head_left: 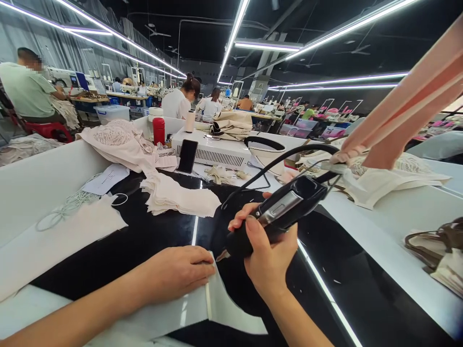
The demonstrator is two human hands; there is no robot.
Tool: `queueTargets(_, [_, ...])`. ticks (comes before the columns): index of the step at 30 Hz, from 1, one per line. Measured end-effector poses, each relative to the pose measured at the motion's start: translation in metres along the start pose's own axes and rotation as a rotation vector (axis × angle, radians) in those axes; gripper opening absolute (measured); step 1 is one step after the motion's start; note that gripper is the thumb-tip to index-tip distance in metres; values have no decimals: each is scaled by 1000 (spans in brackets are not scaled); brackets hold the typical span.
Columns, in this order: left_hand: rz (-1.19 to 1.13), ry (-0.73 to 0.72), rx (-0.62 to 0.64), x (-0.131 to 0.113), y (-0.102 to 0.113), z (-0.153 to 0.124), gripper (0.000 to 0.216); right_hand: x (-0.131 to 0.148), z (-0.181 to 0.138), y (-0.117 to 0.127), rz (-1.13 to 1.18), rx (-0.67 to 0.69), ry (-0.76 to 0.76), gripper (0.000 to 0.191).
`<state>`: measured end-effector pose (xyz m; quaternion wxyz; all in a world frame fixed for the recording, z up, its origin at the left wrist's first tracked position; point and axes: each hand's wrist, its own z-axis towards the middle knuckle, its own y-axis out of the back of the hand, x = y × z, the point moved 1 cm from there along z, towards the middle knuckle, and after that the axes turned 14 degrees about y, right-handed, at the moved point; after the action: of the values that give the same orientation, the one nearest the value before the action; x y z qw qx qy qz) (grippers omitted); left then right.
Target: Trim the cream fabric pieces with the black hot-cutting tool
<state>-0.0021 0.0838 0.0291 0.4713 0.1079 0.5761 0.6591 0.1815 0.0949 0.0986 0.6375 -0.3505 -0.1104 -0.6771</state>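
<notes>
My right hand (271,262) is wrapped round a black corded electric hand tool (285,207) with a metal plate on its side. Its narrow tip points down and left, close to the fingers of my left hand (181,270). That left hand lies palm down, fingers stretched out and close together, on a pale fabric piece (233,308) over the black tabletop (152,236). A narrow pale strip (208,301) runs along the fabric beneath the fingertips; whether it is a fold or a separate piece, I cannot tell.
Beyond my hands lies a stack of cut cream fabric (181,195). A pale panel (72,236) and white cord (68,207) are at left. A phone (187,155) leans on a white box (213,147). Pink fabric (408,91) hangs at right. Co-workers sit further off.
</notes>
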Motion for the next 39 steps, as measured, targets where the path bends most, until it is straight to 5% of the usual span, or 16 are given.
queueTargets(21, [31,-26,-48,-5,10,-1,25,3,-2,-7,35,7,19,28])
queueTargets(39, [18,24,42,-2,9,-4,23,14,-8,-1,31,-5,-4,26])
